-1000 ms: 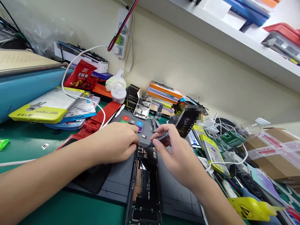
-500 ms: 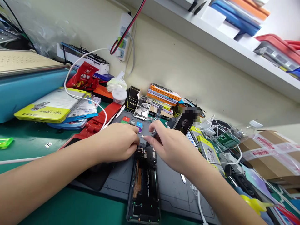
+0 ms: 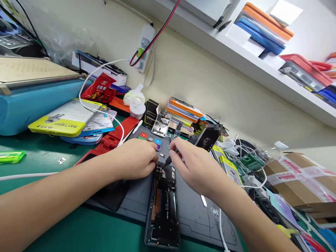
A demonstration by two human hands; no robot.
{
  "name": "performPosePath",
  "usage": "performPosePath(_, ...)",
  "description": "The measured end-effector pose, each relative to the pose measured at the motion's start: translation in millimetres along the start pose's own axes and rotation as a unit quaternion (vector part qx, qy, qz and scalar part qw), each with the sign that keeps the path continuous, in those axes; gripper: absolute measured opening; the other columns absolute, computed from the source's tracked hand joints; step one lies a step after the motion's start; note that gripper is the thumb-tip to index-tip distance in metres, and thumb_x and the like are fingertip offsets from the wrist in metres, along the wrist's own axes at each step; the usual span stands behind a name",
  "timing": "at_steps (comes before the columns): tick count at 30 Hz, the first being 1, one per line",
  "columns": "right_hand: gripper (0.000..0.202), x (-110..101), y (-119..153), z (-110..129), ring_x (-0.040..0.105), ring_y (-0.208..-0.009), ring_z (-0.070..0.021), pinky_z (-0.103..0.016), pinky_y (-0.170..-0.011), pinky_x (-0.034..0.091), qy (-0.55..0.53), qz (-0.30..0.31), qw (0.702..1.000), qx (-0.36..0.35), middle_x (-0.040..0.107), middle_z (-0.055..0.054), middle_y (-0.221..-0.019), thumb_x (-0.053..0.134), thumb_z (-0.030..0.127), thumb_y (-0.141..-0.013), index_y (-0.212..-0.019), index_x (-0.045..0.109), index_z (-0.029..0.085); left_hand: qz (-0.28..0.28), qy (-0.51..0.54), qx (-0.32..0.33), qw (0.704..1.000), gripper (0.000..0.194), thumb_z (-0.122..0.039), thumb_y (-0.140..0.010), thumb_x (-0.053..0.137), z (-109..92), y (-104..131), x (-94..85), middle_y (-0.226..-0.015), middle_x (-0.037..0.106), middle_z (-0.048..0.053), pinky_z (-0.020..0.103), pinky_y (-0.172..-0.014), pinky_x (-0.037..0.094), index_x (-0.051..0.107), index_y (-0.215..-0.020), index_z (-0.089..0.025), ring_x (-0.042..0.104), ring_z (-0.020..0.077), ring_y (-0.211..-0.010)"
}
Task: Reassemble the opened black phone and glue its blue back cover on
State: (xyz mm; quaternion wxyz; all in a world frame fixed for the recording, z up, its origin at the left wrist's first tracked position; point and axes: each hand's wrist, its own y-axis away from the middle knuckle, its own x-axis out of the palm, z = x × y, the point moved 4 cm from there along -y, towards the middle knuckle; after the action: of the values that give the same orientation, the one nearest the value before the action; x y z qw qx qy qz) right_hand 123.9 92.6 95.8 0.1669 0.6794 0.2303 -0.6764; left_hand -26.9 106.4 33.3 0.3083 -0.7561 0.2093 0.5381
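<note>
An opened phone (image 3: 164, 210) lies lengthwise on a dark grey mat (image 3: 194, 217), its black inner parts facing up. My left hand (image 3: 139, 157) is curled at the phone's upper left edge, fingers pressed together; whatever they may hold is hidden. My right hand (image 3: 193, 162) is closed around a dark thin tool (image 3: 168, 161), whose tip points down at the top of the phone. Just beyond the phone, a small metal-coloured part (image 3: 162, 155) rests on the mat.
Coloured magnetic pads (image 3: 158, 141) and an opened white phone shell (image 3: 161, 123) lie beyond my hands. A red clamp (image 3: 110, 140) is at left, a propped-up phone (image 3: 207, 138) at right. A white cable (image 3: 222, 227) crosses the mat's right side.
The small part that was by my right fingertips now rests on the mat. The dark tool's tip is now at the phone's top. The whole view has shifted slightly.
</note>
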Motion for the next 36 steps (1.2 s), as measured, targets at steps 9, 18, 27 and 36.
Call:
performPosePath(9, 0.016, 2.2, 3.6, -3.2, 0.059, -0.065, -0.0189, -0.03, -0.058, 0.032, 0.041, -0.018, 0.999, 0.012, 0.069, 0.0, -0.082, 0.042, 0.03, -0.106, -0.095, 0.052, 0.024, -0.068, 0.0, -0.154, 0.986, 0.032, -0.021, -0.091, 0.045, 18.9, -1.9, -6.9, -0.091, 0.076, 0.005, 0.032, -0.065, 0.051, 0.076, -0.082, -0.025, 0.073, 0.0252, -0.084)
performPosePath(18, 0.02, 1.8, 3.7, -0.8, 0.061, -0.063, -0.0204, -0.031, -0.057, 0.03, 0.047, -0.021, 0.999, 0.015, 0.069, -0.001, -0.077, 0.041, 0.033, -0.107, -0.097, 0.055, 0.023, -0.081, -0.008, -0.221, 0.972, 0.034, -0.017, -0.09, 0.046, 38.5, -0.6, -3.2, -0.113, 0.077, 0.009, 0.031, -0.072, 0.054, 0.076, -0.106, -0.022, 0.074, 0.0263, -0.1)
performPosePath(27, 0.018, 3.7, 5.0, -1.8, 0.06, -0.062, -0.0197, -0.031, -0.058, 0.032, 0.037, -0.005, 0.999, 0.02, 0.069, 0.0, -0.075, 0.037, 0.028, -0.107, -0.103, 0.053, 0.023, -0.07, 0.005, -0.202, 0.977, 0.035, -0.017, -0.094, 0.047, 47.9, -4.0, 6.6, -0.116, 0.073, 0.009, 0.031, -0.078, 0.057, 0.077, -0.11, -0.024, 0.074, 0.0245, -0.099)
performPosePath(36, 0.015, 8.3, 6.1, -4.1, 0.055, -0.059, -0.0164, -0.029, -0.056, 0.031, 0.003, -0.045, 0.999, 0.01, 0.068, 0.002, -0.076, 0.049, 0.032, -0.105, -0.096, 0.057, 0.023, -0.04, 0.023, -0.21, 0.977, 0.035, -0.021, -0.095, 0.05, 48.6, -7.4, 11.3, -0.12, 0.069, 0.007, 0.033, -0.078, 0.057, 0.077, -0.117, -0.027, 0.072, 0.0252, -0.098)
